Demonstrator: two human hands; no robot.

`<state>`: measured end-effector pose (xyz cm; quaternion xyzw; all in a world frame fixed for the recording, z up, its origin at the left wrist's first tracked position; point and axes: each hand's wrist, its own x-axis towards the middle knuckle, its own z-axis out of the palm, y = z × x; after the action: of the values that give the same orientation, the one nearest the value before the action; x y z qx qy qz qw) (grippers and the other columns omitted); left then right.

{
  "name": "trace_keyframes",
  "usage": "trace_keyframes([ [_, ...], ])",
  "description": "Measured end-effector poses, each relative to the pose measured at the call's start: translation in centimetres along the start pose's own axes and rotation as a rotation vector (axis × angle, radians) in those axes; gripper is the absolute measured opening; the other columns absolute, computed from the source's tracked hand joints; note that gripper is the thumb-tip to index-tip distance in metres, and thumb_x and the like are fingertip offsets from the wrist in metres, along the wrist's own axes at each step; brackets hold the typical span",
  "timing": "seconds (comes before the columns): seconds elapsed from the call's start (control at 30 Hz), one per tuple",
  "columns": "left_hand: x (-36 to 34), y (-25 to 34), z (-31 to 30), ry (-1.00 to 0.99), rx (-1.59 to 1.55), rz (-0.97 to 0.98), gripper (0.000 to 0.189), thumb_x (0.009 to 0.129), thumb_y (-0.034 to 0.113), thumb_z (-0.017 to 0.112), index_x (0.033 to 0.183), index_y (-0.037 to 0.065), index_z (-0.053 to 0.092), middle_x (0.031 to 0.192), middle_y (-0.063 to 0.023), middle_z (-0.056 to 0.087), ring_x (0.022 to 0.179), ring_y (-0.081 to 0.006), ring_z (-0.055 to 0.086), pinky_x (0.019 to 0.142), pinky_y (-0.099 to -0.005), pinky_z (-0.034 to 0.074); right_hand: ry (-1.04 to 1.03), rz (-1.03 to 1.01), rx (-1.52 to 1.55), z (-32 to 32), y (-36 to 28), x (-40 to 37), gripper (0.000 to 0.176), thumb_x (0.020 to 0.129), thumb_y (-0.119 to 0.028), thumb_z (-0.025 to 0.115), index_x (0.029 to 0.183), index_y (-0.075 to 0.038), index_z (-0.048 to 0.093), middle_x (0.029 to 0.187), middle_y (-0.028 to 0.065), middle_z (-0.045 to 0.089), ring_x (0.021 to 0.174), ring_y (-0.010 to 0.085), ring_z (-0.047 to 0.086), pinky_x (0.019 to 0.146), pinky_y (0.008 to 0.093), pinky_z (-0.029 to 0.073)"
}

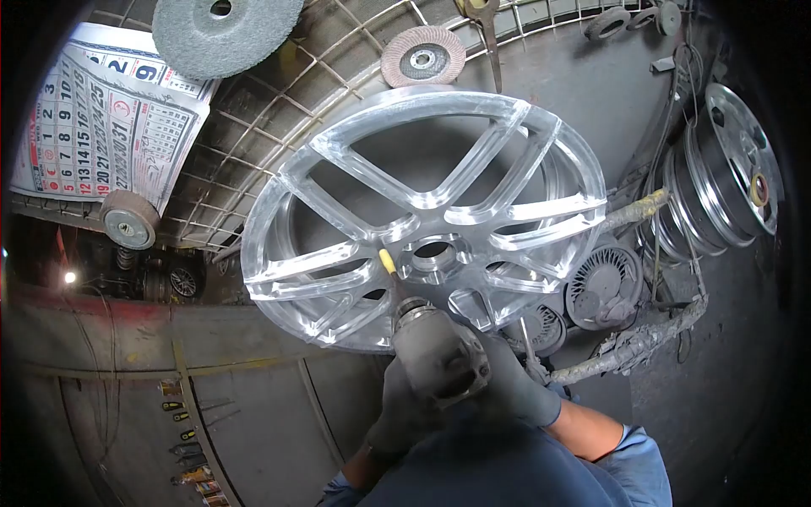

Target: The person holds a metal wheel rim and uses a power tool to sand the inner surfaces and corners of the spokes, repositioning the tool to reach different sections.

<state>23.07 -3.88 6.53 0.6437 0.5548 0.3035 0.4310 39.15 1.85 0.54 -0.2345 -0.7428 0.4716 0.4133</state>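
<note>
A silvery alloy wheel [427, 198], its spokes partly polished, stands tilted in front of me. I hold a dusty grey die grinder [439, 355] with both gloved hands, its nose pointing up at the wheel. The slim yellow tip [387, 260] overlaps a spoke just left of the centre hub. My left hand [397, 401] is closed around the grinder's left side. Against its right side, my right hand [519, 389] is wrapped in a dark grey glove. The fingers of both hands are mostly hidden behind the tool body.
A wire grid [291, 93] behind the wheel carries a large grey abrasive disc [190, 42], a flap disc [404, 57] and a wrench [485, 38]. Calendar sheets [110, 118] hang left. More wheels [718, 169] stand right, beside a dust-caked bar [642, 342]. Several tools [187, 448] line the lower left.
</note>
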Motion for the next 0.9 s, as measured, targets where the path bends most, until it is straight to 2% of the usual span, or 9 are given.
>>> trace_keyframes([
  [0.07,0.2,0.1,0.6,0.023,0.156,0.094,0.056,0.068,0.02,0.085,0.117,0.004,0.063,0.118,-0.0123,0.063,0.107,-0.0299,0.062,0.093,-0.0391,0.049,-0.014,-0.044,-0.04,-0.4,0.1,-0.1,0.072,0.064,-0.036,0.085,0.123,-0.007,0.057,0.126,0.0189,0.052,0.104,0.0359,0.06,0.088,0.0418,0.051],
  [0.13,-0.3,0.2,1.8,0.145,-0.325,-0.252,0.058,0.066,0.023,0.086,0.117,0.005,0.063,0.118,-0.0137,0.063,0.107,-0.0325,0.061,0.094,-0.0404,0.048,-0.037,0.031,-0.041,-0.9,-0.4,-0.1,0.071,0.065,-0.037,0.084,0.123,-0.008,0.057,0.125,0.0188,0.052,0.104,0.0356,0.06,0.088,0.0421,0.051],
  [0.23,0.5,-1.5,1.8,0.135,-0.031,-0.025,0.057,0.065,0.025,0.086,0.115,0.006,0.065,0.117,-0.0153,0.063,0.108,-0.0356,0.06,0.096,-0.0422,0.047,-0.062,0.162,-0.095,-1.7,-1.5,-0.2,0.069,0.066,-0.039,0.083,0.124,-0.011,0.057,0.123,0.0186,0.053,0.103,0.0348,0.061,0.086,0.0429,0.052],
  [0.33,0.9,-1.9,2.3,0.115,-0.415,-0.136,0.055,0.064,0.025,0.086,0.112,0.007,0.067,0.117,-0.0156,0.062,0.111,-0.0366,0.059,0.097,-0.0426,0.045,-0.08,0.257,-0.149,-1.8,-1.8,-0.2,0.069,0.067,-0.043,0.081,0.124,-0.013,0.056,0.12,0.0183,0.054,0.103,0.0345,0.061,0.084,0.0442,0.052],
  [0.47,0.5,-1.1,1.7,0.142,-0.367,-0.17,0.054,0.062,0.024,0.086,0.11,0.007,0.068,0.117,-0.0156,0.062,0.111,-0.0357,0.06,0.097,-0.0421,0.045,-0.085,0.321,-0.156,-1.3,-2.6,0.4,0.072,0.067,-0.043,0.081,0.127,-0.014,0.055,0.118,0.0183,0.054,0.103,0.0351,0.062,0.083,0.0448,0.052],
  [0.57,0.5,-1.1,0.7,0.137,-0.287,-0.039,0.054,0.062,0.025,0.085,0.11,0.008,0.068,0.118,-0.0152,0.062,0.11,-0.0344,0.06,0.097,-0.042,0.046,-0.112,0.292,-0.069,-0.7,-1.9,0.5,0.071,0.066,-0.042,0.083,0.125,-0.013,0.056,0.12,0.0189,0.054,0.103,0.0353,0.061,0.085,0.0442,0.052],
  [0.63,0.8,-1.4,-0.4,-0.031,0.037,0.054,0.054,0.064,0.026,0.085,0.111,0.007,0.067,0.117,-0.0139,0.063,0.109,-0.0311,0.062,0.095,-0.0402,0.048,-0.104,0.238,-0.006,-0.4,-1.2,0.6,0.07,0.066,-0.042,0.083,0.124,-0.013,0.058,0.12,0.0189,0.054,0.103,0.0355,0.061,0.085,0.0436,0.052],
  [0.83,-0.6,1.9,0.7,0.18,-0.236,-0.12,0.055,0.073,0.031,0.081,0.116,0.002,0.063,0.116,-0.0116,0.064,0.109,-0.0268,0.062,0.093,-0.036,0.05,-0.053,0.151,0.024,0.0,-1.6,0.6,0.072,0.063,-0.042,0.085,0.122,-0.01,0.059,0.123,0.0194,0.053,0.106,0.0367,0.061,0.088,0.042,0.052],
  [0.9,-0.9,1.9,0.2,0.163,-0.085,-0.098,0.055,0.074,0.031,0.08,0.118,0.003,0.063,0.117,-0.0119,0.064,0.11,-0.0265,0.062,0.093,-0.0357,0.05,-0.02,0.137,0.004,0.1,-1.8,0.6,0.078,0.062,-0.043,0.086,0.125,-0.008,0.056,0.123,0.0197,0.054,0.106,0.0372,0.061,0.089,0.0419,0.051],
])
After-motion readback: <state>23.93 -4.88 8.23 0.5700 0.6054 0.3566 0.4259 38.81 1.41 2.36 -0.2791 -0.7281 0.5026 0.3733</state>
